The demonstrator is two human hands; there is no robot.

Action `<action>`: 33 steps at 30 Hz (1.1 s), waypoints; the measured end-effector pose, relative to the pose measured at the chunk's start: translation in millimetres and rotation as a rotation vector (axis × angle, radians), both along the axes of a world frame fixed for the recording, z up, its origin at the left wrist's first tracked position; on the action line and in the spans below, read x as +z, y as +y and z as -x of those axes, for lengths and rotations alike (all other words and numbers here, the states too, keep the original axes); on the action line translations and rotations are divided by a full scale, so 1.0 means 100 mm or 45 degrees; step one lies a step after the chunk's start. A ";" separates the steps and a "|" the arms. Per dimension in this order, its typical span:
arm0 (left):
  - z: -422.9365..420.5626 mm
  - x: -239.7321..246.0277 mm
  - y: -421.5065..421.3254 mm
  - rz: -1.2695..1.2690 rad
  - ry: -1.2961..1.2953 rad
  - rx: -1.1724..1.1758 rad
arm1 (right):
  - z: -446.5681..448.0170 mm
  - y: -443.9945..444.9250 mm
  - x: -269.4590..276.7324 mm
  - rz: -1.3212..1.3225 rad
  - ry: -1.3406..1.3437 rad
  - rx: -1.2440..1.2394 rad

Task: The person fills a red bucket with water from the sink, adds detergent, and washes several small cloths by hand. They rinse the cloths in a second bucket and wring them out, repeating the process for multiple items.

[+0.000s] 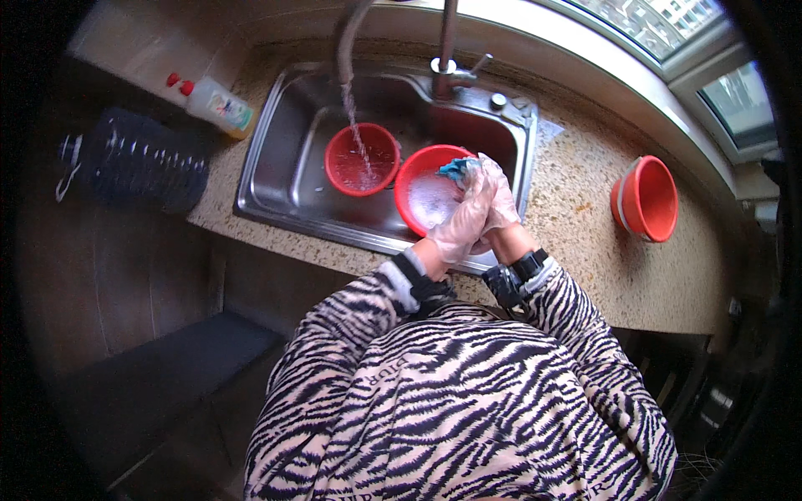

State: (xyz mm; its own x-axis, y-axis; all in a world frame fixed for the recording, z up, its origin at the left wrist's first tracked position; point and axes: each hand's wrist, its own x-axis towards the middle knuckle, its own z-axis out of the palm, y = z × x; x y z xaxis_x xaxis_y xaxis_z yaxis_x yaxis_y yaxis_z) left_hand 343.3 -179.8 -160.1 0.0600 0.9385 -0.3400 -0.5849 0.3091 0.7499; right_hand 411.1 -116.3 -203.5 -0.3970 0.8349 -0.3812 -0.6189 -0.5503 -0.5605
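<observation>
Both hands wear clear plastic gloves and are pressed together over the right side of a red basin [406,213] of foamy water. A blue cloth [456,169] sticks out between the fingers of my left hand [465,216] and my right hand [499,194]; which fingers grip it is partly hidden. Left of the basin, a smaller red bowl [331,172] sits in the stainless steel sink [297,222]. Water runs into that bowl from the flexible faucet spout [343,53].
A dish soap bottle [216,103] and a large clear plastic jug [147,163] lie left of the sink. On the speckled countertop [576,250] to the right, a red bucket [645,200] rests tilted. The faucet base [443,81] rises behind the sink, near the window.
</observation>
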 end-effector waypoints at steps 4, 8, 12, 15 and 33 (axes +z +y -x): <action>0.02 0.07 0.02 -0.057 -0.206 -0.191 | -0.34 0.26 -0.08 0.143 -0.160 0.063; 0.15 -0.09 0.20 0.091 -0.437 -0.031 | -0.44 0.25 -0.09 0.460 0.697 0.355; 0.11 -0.20 0.34 0.289 -0.159 -0.194 | -0.63 0.14 0.06 0.284 0.063 0.153; 0.05 -0.15 0.35 0.234 0.009 -0.326 | -0.97 0.11 0.20 -0.239 -0.163 0.121; 0.21 0.30 0.15 0.362 0.168 -0.330 | -3.67 0.71 0.13 0.440 -0.664 -1.049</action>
State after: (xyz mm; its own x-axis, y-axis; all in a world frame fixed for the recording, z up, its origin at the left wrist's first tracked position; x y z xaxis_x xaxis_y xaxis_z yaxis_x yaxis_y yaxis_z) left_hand 322.7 -164.9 -129.6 0.2206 0.7657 -0.6042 -0.3649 0.6393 0.6769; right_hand 778.6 -45.0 -191.0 0.5312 0.5851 -0.6127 -0.6020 -0.2482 -0.7590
